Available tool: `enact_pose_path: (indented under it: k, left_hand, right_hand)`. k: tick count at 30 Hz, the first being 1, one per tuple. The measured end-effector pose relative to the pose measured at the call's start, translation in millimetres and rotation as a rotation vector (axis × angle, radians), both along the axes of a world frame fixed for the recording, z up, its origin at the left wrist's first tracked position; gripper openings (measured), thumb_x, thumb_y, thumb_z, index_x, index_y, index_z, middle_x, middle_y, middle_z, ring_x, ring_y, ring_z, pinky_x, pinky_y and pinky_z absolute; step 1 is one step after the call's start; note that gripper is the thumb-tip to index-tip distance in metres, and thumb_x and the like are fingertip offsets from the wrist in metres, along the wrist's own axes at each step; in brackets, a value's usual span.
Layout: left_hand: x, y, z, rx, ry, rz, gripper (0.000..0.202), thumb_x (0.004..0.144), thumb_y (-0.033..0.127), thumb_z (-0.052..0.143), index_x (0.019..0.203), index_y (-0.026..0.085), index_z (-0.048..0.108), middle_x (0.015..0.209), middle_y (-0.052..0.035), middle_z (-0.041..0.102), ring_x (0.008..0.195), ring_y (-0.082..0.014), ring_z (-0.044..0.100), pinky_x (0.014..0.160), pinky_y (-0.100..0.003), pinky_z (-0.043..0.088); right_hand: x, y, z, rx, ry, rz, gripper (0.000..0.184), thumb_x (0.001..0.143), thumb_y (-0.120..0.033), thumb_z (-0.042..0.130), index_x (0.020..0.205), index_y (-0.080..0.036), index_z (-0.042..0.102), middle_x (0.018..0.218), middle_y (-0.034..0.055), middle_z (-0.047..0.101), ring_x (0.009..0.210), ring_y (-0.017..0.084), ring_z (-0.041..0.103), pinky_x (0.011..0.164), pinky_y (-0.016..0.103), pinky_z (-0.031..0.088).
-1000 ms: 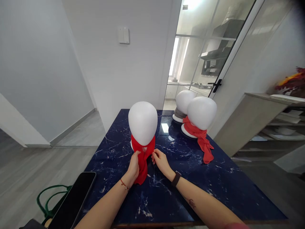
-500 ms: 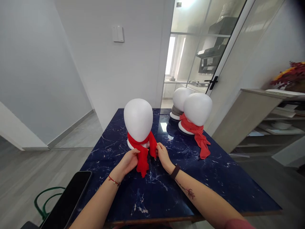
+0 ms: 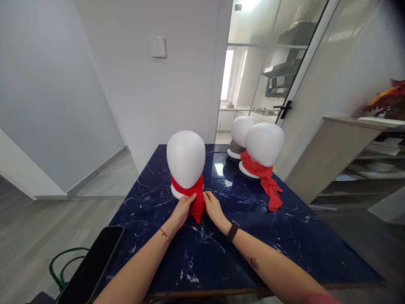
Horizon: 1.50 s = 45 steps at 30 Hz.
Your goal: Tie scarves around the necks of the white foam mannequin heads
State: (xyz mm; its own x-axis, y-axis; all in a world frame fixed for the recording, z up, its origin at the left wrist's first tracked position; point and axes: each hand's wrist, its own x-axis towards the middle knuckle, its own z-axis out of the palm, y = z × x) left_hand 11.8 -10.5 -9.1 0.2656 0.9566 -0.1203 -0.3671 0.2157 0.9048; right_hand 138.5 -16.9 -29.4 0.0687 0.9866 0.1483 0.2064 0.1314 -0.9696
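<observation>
A white foam mannequin head (image 3: 185, 158) stands on the dark blue marble table (image 3: 284, 236), with a red scarf (image 3: 195, 198) wrapped round its neck. My left hand (image 3: 182, 210) pinches the scarf's hanging ends from the left. On the other side, my right hand (image 3: 212, 208) has its fingers closed on the same ends. Both hands sit just in front of the head's base. A black watch is on my right wrist and a red string on my left.
Two more white heads stand at the table's far right, the near one (image 3: 265, 144) with a red scarf (image 3: 267, 181) trailing onto the table, the far one (image 3: 240, 131) with a grey scarf. A black phone (image 3: 91, 261) lies at the table's near left corner. Shelving stands to the right.
The scarf's hanging ends have been drawn up shorter and tighter against the neck. My hands have come closer together at the front of the head.
</observation>
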Motion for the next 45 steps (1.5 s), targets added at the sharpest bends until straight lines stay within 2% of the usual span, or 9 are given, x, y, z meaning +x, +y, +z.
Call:
enact_pose_path:
  k: [5, 12, 19, 24, 26, 29, 35, 40, 45]
  left_hand:
    - [4, -7, -3.1, 0.009, 0.104, 0.050, 0.042, 0.065, 0.054, 0.069, 0.061, 0.013, 0.061, 0.049, -0.0005, 0.056, 0.043, -0.0097, 0.046, 0.044, -0.022, 0.032]
    - [0, -6, -5.2, 0.053, -0.030, 0.063, 0.030, 0.068, 0.040, 0.071, 0.078, 0.012, 0.070, 0.080, -0.0078, 0.069, 0.079, -0.0178, 0.060, 0.075, -0.026, 0.044]
    - [-1, -4, -10.9, 0.144, 0.105, 0.115, 0.018, 0.064, 0.024, 0.073, 0.078, 0.013, 0.071, 0.081, -0.0076, 0.071, 0.079, -0.0188, 0.061, 0.079, -0.028, 0.044]
    - [2, -4, -11.5, 0.112, -0.009, 0.141, 0.018, 0.063, 0.026, 0.076, 0.071, 0.013, 0.067, 0.074, -0.0038, 0.068, 0.069, -0.0127, 0.059, 0.069, -0.024, 0.047]
    - [3, -5, -9.7, 0.046, -0.101, 0.129, 0.019, 0.061, 0.024, 0.078, 0.070, 0.012, 0.066, 0.073, -0.0031, 0.067, 0.067, -0.0103, 0.059, 0.068, -0.021, 0.048]
    - [5, -7, -6.8, -0.058, -0.173, 0.102, 0.021, 0.060, 0.022, 0.080, 0.071, 0.011, 0.066, 0.076, -0.0040, 0.068, 0.066, -0.0083, 0.060, 0.067, -0.018, 0.050]
    - [8, -12, -5.1, -0.095, -0.100, -0.025, 0.024, 0.065, 0.025, 0.077, 0.082, 0.009, 0.068, 0.081, -0.0074, 0.071, 0.065, -0.0089, 0.064, 0.066, -0.017, 0.051]
    - [14, -13, -14.8, -0.011, 0.047, -0.109, 0.027, 0.063, 0.025, 0.077, 0.081, 0.009, 0.065, 0.076, -0.0068, 0.070, 0.063, -0.0124, 0.065, 0.065, -0.023, 0.052]
    - [13, -15, -21.0, 0.334, 0.440, -0.109, 0.012, 0.075, 0.017, 0.058, 0.085, 0.013, 0.064, 0.075, -0.0048, 0.068, 0.065, -0.0143, 0.063, 0.066, -0.028, 0.050]
  right_hand:
    - [-5, -15, 4.0, -0.096, 0.146, 0.095, 0.041, 0.075, -0.047, 0.059, 0.103, -0.023, 0.041, 0.068, -0.0028, 0.062, 0.056, 0.015, 0.058, 0.053, 0.026, 0.045]
    - [26, 1, 6.1, -0.035, -0.020, 0.225, 0.018, 0.075, -0.030, 0.056, 0.086, -0.017, 0.063, 0.081, 0.0045, 0.069, 0.072, 0.018, 0.064, 0.068, 0.030, 0.050]
    - [54, 11, 25.3, 0.131, -0.239, 0.034, 0.023, 0.081, -0.031, 0.050, 0.091, -0.021, 0.068, 0.095, 0.0057, 0.067, 0.087, 0.020, 0.060, 0.081, 0.034, 0.046]
    - [41, 7, 14.0, 0.245, -0.430, -0.056, 0.019, 0.079, -0.026, 0.052, 0.085, -0.022, 0.070, 0.088, 0.0073, 0.061, 0.079, 0.019, 0.057, 0.076, 0.034, 0.045]
    - [32, 8, 6.4, 0.153, -0.343, 0.037, 0.019, 0.079, -0.025, 0.050, 0.082, -0.022, 0.069, 0.071, 0.0043, 0.061, 0.063, 0.017, 0.055, 0.063, 0.031, 0.045]
    - [21, 13, -1.1, -0.062, 0.029, 0.160, 0.016, 0.074, -0.025, 0.053, 0.079, -0.020, 0.066, 0.057, -0.0001, 0.059, 0.049, 0.015, 0.053, 0.051, 0.028, 0.043]
    - [12, 23, 10.2, -0.329, 0.853, 0.186, 0.011, 0.068, -0.021, 0.060, 0.078, -0.017, 0.063, 0.072, 0.0004, 0.068, 0.063, 0.012, 0.061, 0.059, 0.022, 0.048]
    - [7, 35, 24.9, -0.554, 0.968, 0.386, 0.015, 0.079, -0.023, 0.059, 0.091, -0.014, 0.062, 0.080, 0.0051, 0.071, 0.076, 0.017, 0.067, 0.071, 0.028, 0.053]
    - [6, 46, 20.2, -0.575, 0.996, 0.332, 0.014, 0.080, -0.010, 0.055, 0.092, -0.013, 0.061, 0.076, 0.0049, 0.072, 0.074, 0.017, 0.069, 0.074, 0.030, 0.053]
